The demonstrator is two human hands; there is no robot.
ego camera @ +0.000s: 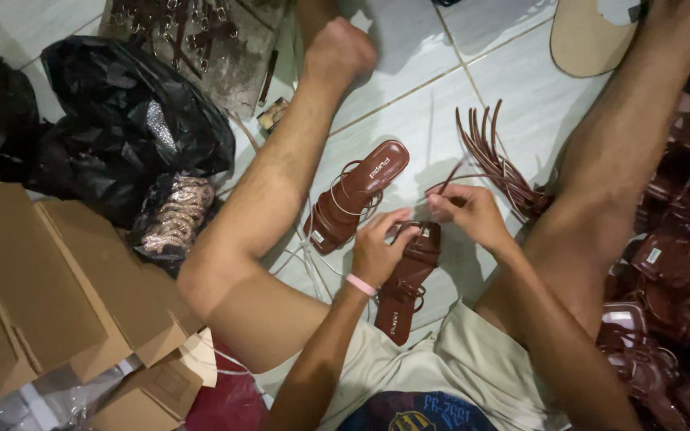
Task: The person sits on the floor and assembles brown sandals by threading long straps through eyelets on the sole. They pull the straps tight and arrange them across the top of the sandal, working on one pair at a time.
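The person sits on the pale tiled floor (409, 104) with legs spread, and both hands work between the knees. The left hand (375, 249) has its fingers curled around the front end of a dark brown strappy sandal with a flat sole (409, 275), holding it steady. This sandal lies on the floor just in front of the person's light shorts (441, 359), toe end pointing away. The right hand (469, 214) pinches a thin brown strap (450, 177) between thumb and fingertips, right above the sandal's toe end.

A second brown sandal of the same kind (354, 195) lies just beside the first, closer to the left leg. A loose bunch of thin brown straps (495, 164) fans out on the floor near the right hand. A big heap of dark brown sandal soles (676, 271) sits by the right leg. On the left side there are plain cardboard boxes (57, 287) and crinkly black plastic bags (121, 112).

I think the thin strap could slip out of the pinch (it looks very skinny and smooth), because only the fingertips hold it. It might also get tangled with the loose bunch, since the bunch lies so near. And the sandal could twist if the left hand lets go a little, because nothing else holds it down.
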